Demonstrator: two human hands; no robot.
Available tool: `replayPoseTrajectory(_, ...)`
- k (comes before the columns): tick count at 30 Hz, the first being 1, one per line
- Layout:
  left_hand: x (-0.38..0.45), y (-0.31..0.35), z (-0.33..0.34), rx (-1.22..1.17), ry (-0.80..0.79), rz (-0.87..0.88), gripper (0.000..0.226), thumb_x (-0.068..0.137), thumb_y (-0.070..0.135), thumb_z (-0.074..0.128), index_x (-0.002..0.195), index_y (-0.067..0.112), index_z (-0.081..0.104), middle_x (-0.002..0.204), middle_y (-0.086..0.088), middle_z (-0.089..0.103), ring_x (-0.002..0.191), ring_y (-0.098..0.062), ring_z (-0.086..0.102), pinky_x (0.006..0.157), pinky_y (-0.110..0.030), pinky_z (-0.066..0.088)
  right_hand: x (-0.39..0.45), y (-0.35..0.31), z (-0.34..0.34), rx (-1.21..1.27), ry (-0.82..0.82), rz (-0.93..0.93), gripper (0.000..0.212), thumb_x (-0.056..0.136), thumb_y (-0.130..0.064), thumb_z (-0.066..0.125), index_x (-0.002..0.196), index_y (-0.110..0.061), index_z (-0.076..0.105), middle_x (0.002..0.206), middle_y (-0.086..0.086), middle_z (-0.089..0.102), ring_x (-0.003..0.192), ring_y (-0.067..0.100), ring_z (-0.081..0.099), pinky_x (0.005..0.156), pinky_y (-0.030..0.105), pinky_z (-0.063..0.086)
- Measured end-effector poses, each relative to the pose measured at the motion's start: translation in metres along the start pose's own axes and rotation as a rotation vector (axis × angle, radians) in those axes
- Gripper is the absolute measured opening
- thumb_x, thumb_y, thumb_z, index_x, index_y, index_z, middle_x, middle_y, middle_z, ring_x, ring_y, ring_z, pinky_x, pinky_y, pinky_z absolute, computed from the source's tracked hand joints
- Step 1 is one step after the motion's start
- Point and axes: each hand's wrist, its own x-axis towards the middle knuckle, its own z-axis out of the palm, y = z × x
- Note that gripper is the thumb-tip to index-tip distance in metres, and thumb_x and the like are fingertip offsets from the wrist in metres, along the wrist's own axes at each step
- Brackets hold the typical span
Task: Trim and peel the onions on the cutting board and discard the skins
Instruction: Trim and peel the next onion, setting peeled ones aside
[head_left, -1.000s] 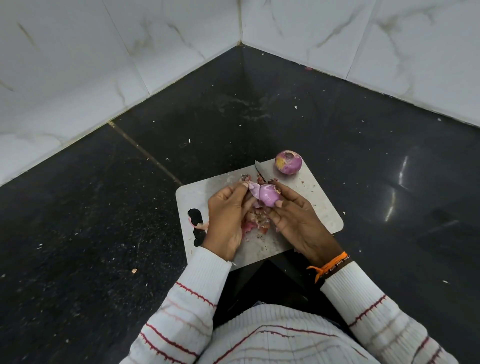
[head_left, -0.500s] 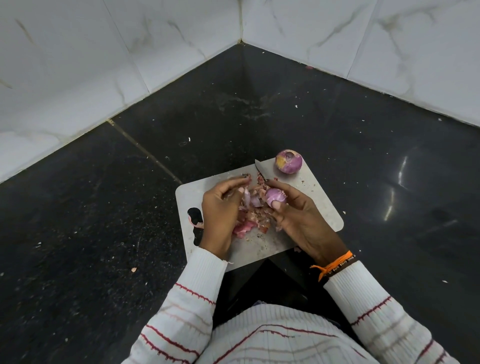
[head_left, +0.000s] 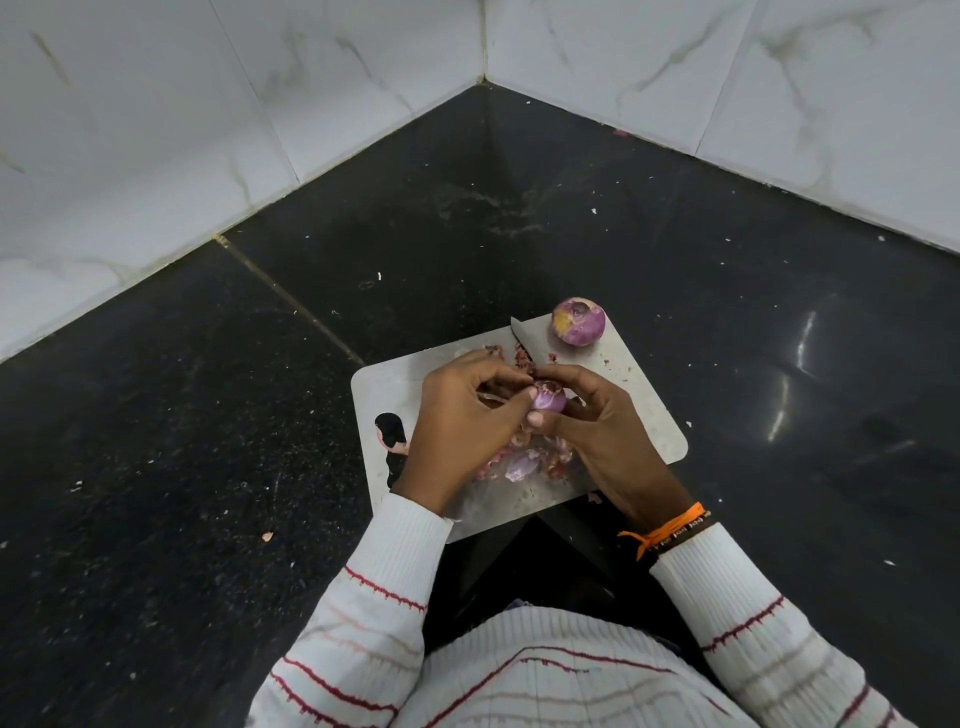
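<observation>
Purple and half-stripped, the small onion (head_left: 549, 399) sits pinched between both hands just above the pale cutting board (head_left: 652, 415) in the head view: the right hand (head_left: 597, 421) curls round it from the side while the left hand (head_left: 462, 410) nips at its skin with thumb and forefinger. A second, already peeled onion (head_left: 578, 321) rests at the board's far corner beside the knife (head_left: 525, 340), and loose skins (head_left: 524, 462) lie heaped under the wrists. Peeling looks to be the step in hand, and the next move likely calls for pulling the pinched layer free, dropping it on the heap, then clearing the skins away.

black counter (head_left: 649, 234), white marbled tiles (head_left: 156, 104)
</observation>
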Motion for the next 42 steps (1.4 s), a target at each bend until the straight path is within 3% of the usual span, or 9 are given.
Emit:
replayPoseTrajectory(10, 0.001, -0.002, 0.003, 0.043, -0.031, -0.014, 0.010, 0.071, -0.002, 0.074, 0.076, 0.007, 0.074, 0.067, 0.014, 0.058, 0.063, 0.004, 0.058, 0.058, -0.007, 0.045, 0.000, -0.002, 0.000, -0.086, -0.002, -0.055, 0.045, 0.069, 0.010, 0.071, 0.102, -0.019, 0.065, 0.108, 0.004, 0.068, 0.097, 0.017, 0.068, 0.080, 0.028, 0.056)
replayPoseTrajectory(13, 0.001, -0.006, 0.005, 0.097, 0.014, 0.019, 0.011, 0.070, -0.003, 0.074, 0.072, 0.007, 0.071, 0.067, 0.009, 0.059, 0.061, -0.005, 0.057, 0.059, -0.012, 0.048, 0.000, -0.001, 0.001, -0.097, -0.002, -0.060, 0.045, 0.069, 0.012, 0.070, 0.104, -0.016, 0.065, 0.107, 0.005, 0.069, 0.096, 0.018, 0.068, 0.080, 0.029, 0.056)
replayPoseTrajectory(20, 0.001, -0.007, 0.009, 0.202, 0.065, 0.056, 0.006, 0.075, 0.004, 0.071, 0.078, 0.009, 0.068, 0.077, -0.003, 0.065, 0.068, -0.009, 0.059, 0.063, -0.016, 0.049, 0.001, -0.001, 0.000, -0.050, 0.017, -0.042, 0.041, 0.072, 0.007, 0.069, 0.106, -0.016, 0.065, 0.107, 0.003, 0.069, 0.097, 0.019, 0.067, 0.081, 0.030, 0.056)
replayPoseTrajectory(27, 0.000, -0.013, 0.004, -0.330, 0.137, -0.402, 0.010, 0.087, 0.005, 0.059, 0.086, 0.008, 0.068, 0.074, 0.003, 0.069, 0.067, -0.003, 0.064, 0.062, -0.016, 0.051, 0.003, 0.002, -0.001, 0.425, -0.103, 0.032, 0.051, 0.066, -0.006, 0.070, 0.115, -0.004, 0.058, 0.116, 0.013, 0.064, 0.107, 0.026, 0.062, 0.082, 0.032, 0.055)
replayPoseTrajectory(31, 0.002, -0.005, 0.008, -0.681, 0.072, -0.571, 0.016, 0.093, 0.007, 0.050, 0.100, 0.002, 0.063, 0.083, -0.007, 0.071, 0.072, -0.013, 0.069, 0.060, -0.023, 0.055, 0.005, 0.004, 0.003, 0.560, -0.076, 0.168, 0.036, 0.074, -0.012, 0.063, 0.110, -0.007, 0.061, 0.107, 0.010, 0.068, 0.099, 0.021, 0.066, 0.079, 0.027, 0.056)
replayPoseTrajectory(36, 0.002, -0.001, 0.014, -0.877, 0.040, -0.621, 0.018, 0.100, 0.014, 0.039, 0.097, 0.011, 0.057, 0.081, -0.006, 0.067, 0.068, -0.011, 0.067, 0.058, -0.023, 0.055, 0.005, 0.006, 0.007, 0.359, -0.004, 0.286, 0.035, 0.096, -0.025, 0.040, 0.118, -0.003, 0.056, 0.098, 0.013, 0.069, 0.088, 0.020, 0.066, 0.077, 0.028, 0.056)
replayPoseTrajectory(40, 0.003, -0.004, 0.018, -0.854, 0.049, -0.601, 0.022, 0.101, 0.013, 0.034, 0.089, 0.012, 0.052, 0.067, -0.002, 0.052, 0.058, -0.008, 0.053, 0.054, -0.020, 0.051, 0.006, 0.003, 0.009, 0.469, 0.040, 0.324, 0.041, 0.098, -0.027, 0.036, 0.114, 0.005, 0.055, 0.093, 0.016, 0.070, 0.083, 0.020, 0.068, 0.073, 0.026, 0.058)
replayPoseTrajectory(42, 0.002, -0.009, 0.018, -0.769, 0.013, -0.567, 0.022, 0.101, 0.014, 0.035, 0.088, 0.014, 0.053, 0.071, -0.005, 0.053, 0.064, -0.011, 0.056, 0.063, -0.025, 0.053, 0.006, 0.001, 0.007, 0.531, 0.060, 0.343, 0.040, 0.099, -0.028, 0.035, 0.110, 0.004, 0.056, 0.088, 0.015, 0.072, 0.081, 0.019, 0.070, 0.070, 0.025, 0.058)
